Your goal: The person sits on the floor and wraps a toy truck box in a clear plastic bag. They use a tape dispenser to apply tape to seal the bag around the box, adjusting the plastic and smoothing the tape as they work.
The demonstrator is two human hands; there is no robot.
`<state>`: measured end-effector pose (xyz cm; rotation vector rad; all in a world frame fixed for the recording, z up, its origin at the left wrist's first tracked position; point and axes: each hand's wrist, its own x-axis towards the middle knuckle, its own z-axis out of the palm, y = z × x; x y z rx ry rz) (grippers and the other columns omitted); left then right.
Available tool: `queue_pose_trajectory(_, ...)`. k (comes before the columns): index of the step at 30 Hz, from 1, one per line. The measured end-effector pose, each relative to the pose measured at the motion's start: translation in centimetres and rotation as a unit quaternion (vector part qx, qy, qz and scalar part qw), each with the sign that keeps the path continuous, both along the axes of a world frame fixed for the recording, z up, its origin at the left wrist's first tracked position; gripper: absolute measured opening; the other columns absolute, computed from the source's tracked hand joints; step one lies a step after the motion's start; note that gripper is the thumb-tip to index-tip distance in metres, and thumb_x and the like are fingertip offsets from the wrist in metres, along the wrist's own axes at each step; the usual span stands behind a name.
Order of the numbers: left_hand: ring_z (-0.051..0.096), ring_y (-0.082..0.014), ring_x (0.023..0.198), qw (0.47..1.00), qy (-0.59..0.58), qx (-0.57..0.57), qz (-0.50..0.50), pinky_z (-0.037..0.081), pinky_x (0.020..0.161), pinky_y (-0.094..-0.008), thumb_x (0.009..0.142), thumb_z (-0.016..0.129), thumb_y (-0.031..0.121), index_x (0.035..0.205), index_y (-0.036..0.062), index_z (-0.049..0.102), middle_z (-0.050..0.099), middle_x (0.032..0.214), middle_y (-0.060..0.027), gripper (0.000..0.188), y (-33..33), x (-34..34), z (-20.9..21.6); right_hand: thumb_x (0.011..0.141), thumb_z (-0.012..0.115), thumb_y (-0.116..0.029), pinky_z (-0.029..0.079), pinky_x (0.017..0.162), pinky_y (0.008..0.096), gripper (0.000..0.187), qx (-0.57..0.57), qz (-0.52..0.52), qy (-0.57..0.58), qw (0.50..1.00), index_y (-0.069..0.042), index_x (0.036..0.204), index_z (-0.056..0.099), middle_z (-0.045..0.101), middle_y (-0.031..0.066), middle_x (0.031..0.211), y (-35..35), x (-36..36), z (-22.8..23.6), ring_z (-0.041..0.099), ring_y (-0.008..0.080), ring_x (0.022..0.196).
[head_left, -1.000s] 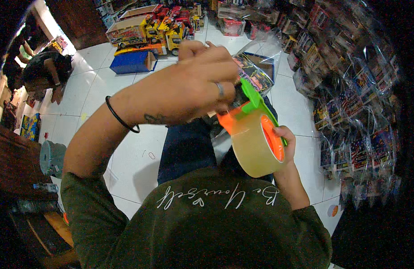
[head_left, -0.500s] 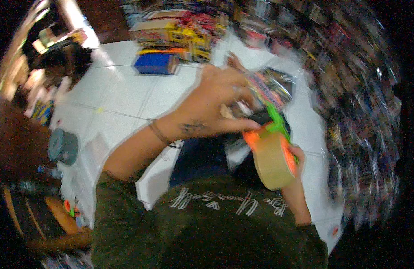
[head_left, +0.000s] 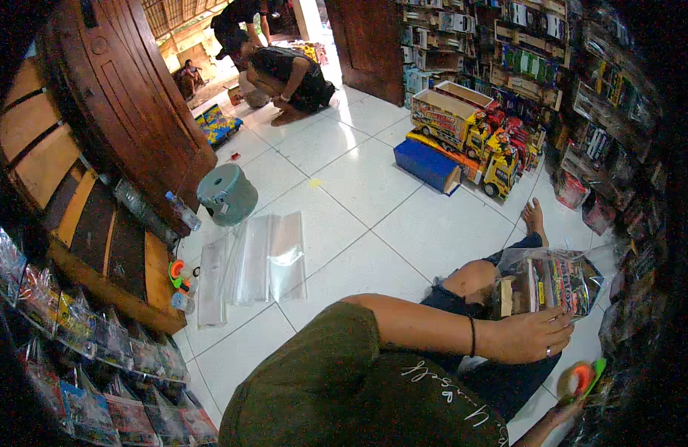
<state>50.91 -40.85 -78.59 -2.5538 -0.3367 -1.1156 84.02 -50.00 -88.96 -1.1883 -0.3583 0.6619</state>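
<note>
A clear plastic bag (head_left: 541, 287) with what looks like a colourful toy truck in it leans by my bent knee at the right. My left hand (head_left: 526, 335), with a ring and a dark wristband, grips its near edge, fingers laid across the plastic. Lower right, my right hand (head_left: 567, 411) is closed round a green tape dispenser (head_left: 596, 372) carrying a wide roll of tape on an orange core. The dispenser is apart from the bag. My right fingers are partly hidden at the dark rim of the view.
Toy trucks (head_left: 471, 130) and a blue box (head_left: 426, 165) stand ahead on white tiles. Flat clear bags (head_left: 266, 257), a grey-green stool (head_left: 228, 194) and another tape dispenser (head_left: 178, 274) lie leftward. Stocked shelves line the right. Two people (head_left: 284, 74) are at the doorway.
The view has swung left, putting my hands at the lower right. The tape dispenser, close to my left hand before, is now apart from it, still in my right hand.
</note>
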Motion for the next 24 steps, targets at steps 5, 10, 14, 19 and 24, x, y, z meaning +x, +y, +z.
queue_pose_trajectory(5, 0.041, -0.0354, 0.124, 0.995, 0.054, 0.004, 0.087, 0.024, 0.109, -0.0478, 0.082, 0.043, 0.023, 0.124, -0.0055, 0.045, 0.047, 0.127, -0.0227, 0.051, 2.1, 2.4, -1.9, 0.081, 0.067, -0.034, 0.042, 0.050, 0.0450, 0.034, -0.131, -0.104, -0.383, 0.909, -0.003, 0.095, 0.066, 0.059, 0.0129, 0.071, -2.0, 0.0, -8.0, 0.050, 0.0242, 0.053)
queue_pose_trajectory(10, 0.043, -0.0404, 0.120, 0.988, 0.091, -0.041, 0.119, 0.024, 0.108, -0.0485, 0.084, 0.041, 0.021, 0.125, -0.0101, 0.042, 0.045, 0.127, -0.0278, 0.052, 3.4, 2.4, -2.4, 0.077, 0.060, -0.058, 0.042, 0.051, 0.0436, 0.058, -0.238, -0.293, -0.540, 0.752, -0.002, 0.092, 0.058, 0.057, 0.0162, 0.077, -3.6, -0.3, -12.3, 0.050, 0.0291, 0.057)
queue_pose_trajectory(14, 0.043, -0.0417, 0.120, 0.973, 0.133, -0.103, 0.155, 0.026, 0.107, -0.0504, 0.084, 0.041, 0.020, 0.124, -0.0119, 0.043, 0.045, 0.126, -0.0280, 0.051, 3.9, 2.7, -3.4, 0.082, 0.055, -0.055, 0.045, 0.054, 0.0456, 0.058, -0.306, -0.237, -0.684, 0.618, -0.003, 0.108, 0.055, 0.058, 0.0159, 0.083, -4.0, 1.7, -12.3, 0.054, 0.0324, 0.063)
queue_pose_trajectory(19, 0.041, -0.0439, 0.119, 0.968, 0.126, -0.127, 0.174, 0.028, 0.104, -0.0518, 0.084, 0.043, 0.022, 0.122, -0.0124, 0.045, 0.044, 0.126, -0.0294, 0.051, 3.8, 3.2, -3.6, 0.091, 0.046, -0.043, 0.044, 0.056, 0.0452, 0.041, -0.379, -0.226, -0.788, 0.430, -0.007, 0.109, 0.056, 0.058, 0.0115, 0.084, -4.1, 3.8, -12.4, 0.055, 0.0298, 0.066)
queue_pose_trajectory(24, 0.039, -0.0449, 0.121, 0.966, 0.121, -0.143, 0.177, 0.030, 0.104, -0.0505, 0.084, 0.043, 0.022, 0.123, -0.0104, 0.046, 0.042, 0.127, -0.0308, 0.050, 3.7, 2.9, -3.1, 0.094, 0.044, -0.033, 0.042, 0.061, 0.0422, 0.026, -0.500, -0.241, -0.692, 0.462, -0.010, 0.091, 0.056, 0.054, 0.0088, 0.078, -3.5, 5.1, -12.6, 0.052, 0.0240, 0.068)
